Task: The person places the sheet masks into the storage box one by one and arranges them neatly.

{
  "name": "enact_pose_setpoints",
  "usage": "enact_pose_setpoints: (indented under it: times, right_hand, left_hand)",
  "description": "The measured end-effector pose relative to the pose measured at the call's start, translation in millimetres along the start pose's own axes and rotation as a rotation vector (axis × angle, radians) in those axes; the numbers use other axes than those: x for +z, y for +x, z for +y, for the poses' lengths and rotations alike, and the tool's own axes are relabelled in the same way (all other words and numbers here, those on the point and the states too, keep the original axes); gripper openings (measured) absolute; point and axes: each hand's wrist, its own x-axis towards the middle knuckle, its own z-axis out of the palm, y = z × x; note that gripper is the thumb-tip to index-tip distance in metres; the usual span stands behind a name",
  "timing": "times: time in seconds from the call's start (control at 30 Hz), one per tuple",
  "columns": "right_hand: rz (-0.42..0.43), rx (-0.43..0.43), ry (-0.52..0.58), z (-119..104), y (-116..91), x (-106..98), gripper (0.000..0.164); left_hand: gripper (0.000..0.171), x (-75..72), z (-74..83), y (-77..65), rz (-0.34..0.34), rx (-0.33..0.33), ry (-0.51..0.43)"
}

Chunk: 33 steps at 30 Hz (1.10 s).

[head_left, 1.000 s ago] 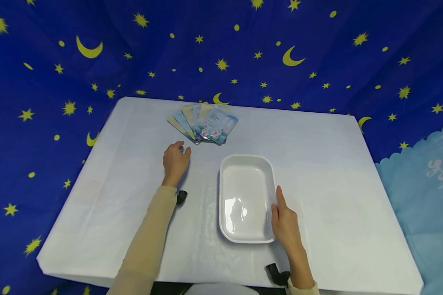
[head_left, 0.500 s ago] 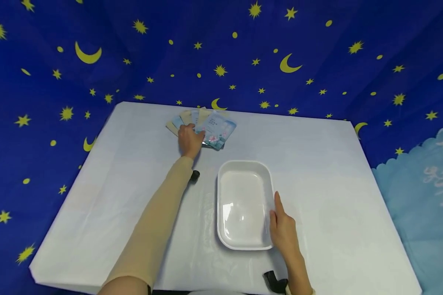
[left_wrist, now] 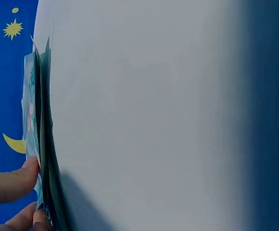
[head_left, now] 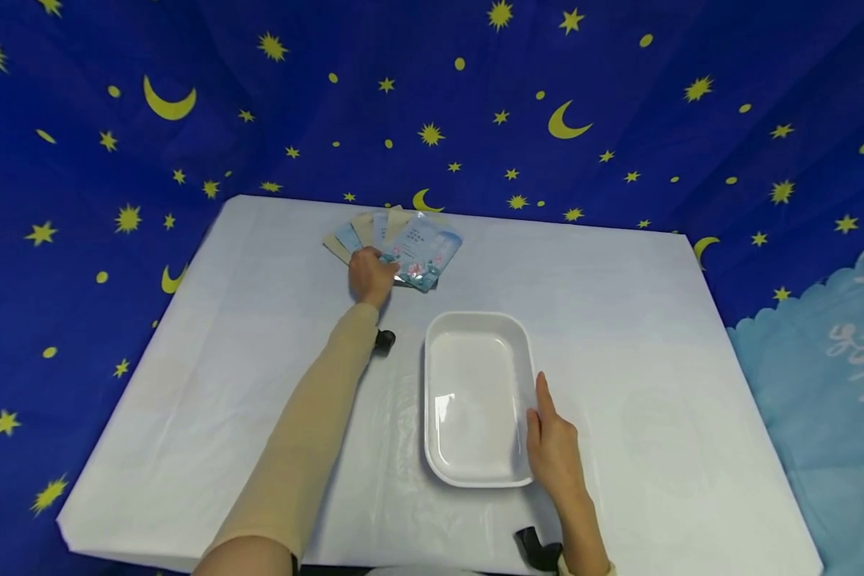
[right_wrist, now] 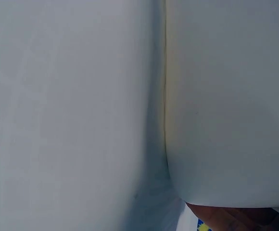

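Observation:
At the far side of the table, flat sheet mask packets (head_left: 425, 244) lie fanned out, the top one pale blue with pink flowers. My left hand (head_left: 372, 276) pinches them at their near left edge. In the left wrist view its thumb (left_wrist: 17, 184) lies on the flowered face, with curled fingers (left_wrist: 24, 220) at the lower corner. A deep white rectangular dish (head_left: 478, 400) stands in front of me. My right hand (head_left: 556, 452) holds its right side, thumb at the rim and index finger extended along the wall; the other fingers are mostly hidden.
A white cloth (head_left: 655, 384) covers the table. Behind it hangs a blue curtain (head_left: 374, 112) with yellow stars and moons. Light blue fabric (head_left: 821, 384) hangs at the right. A black wrist camera (head_left: 538, 549) shows near the right forearm.
My left hand has reached forward and right from the bare cloth to the packets and taken hold of their near edge. The right hand has stayed on the dish.

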Motion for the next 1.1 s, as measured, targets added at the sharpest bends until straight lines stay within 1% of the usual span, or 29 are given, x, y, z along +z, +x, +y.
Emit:
enact_pose_setpoints:
  times: [0.17,0.33,0.4,0.53,0.63,0.7,0.77,0.9,1.0,1.1]
  right_hand:
    - [0.002,0.000,0.001,1.2,-0.3,1.6,0.054]
    - [-0.004,0.006,0.004,1.8,-0.2,2.7,0.054]
    - [-0.005,0.005,0.004,1.2,0.0,2.6,0.054]
    - [0.003,0.001,0.001,0.0,0.8,1.4,0.053]
    - [0.012,0.000,-0.002,-0.8,1.1,0.5,0.053]
    - [0.009,0.002,-0.002,-1.4,1.1,0.0,0.053]
    - [0.008,0.002,0.000,-1.8,1.2,-0.2,0.052]
    - [0.009,0.000,-0.005,-2.0,1.5,-0.2,0.053]
    - [0.016,-0.003,-0.010,-1.9,1.6,0.2,0.053]
    - [0.017,-0.001,-0.007,-2.1,1.3,0.4,0.053]
  left_hand:
    - [0.022,-0.8,-2.8,0.5,0.015,-0.037,-0.015]
    - [0.017,-1.5,-3.2,0.3,0.029,-0.051,-0.010]
    - [0.016,-2.4,-2.5,-0.7,0.040,-0.032,-0.019]
    - [0.018,-5.6,0.1,-3.8,0.061,0.026,-0.066]
    - [0.020,-9.1,2.9,-6.5,0.051,0.046,-0.120]
    - [0.020,-11.8,5.4,-8.4,0.033,0.056,-0.169]
    - [0.019,-15.0,8.3,-10.8,0.012,0.079,-0.231]
    - [0.016,-24.7,15.2,-19.1,-0.022,0.149,-0.377]
    - [0.013,-38.3,22.3,-33.5,-0.034,0.188,-0.477]
    - [0.008,-53.9,30.1,-56.0,-0.044,0.230,-0.549]
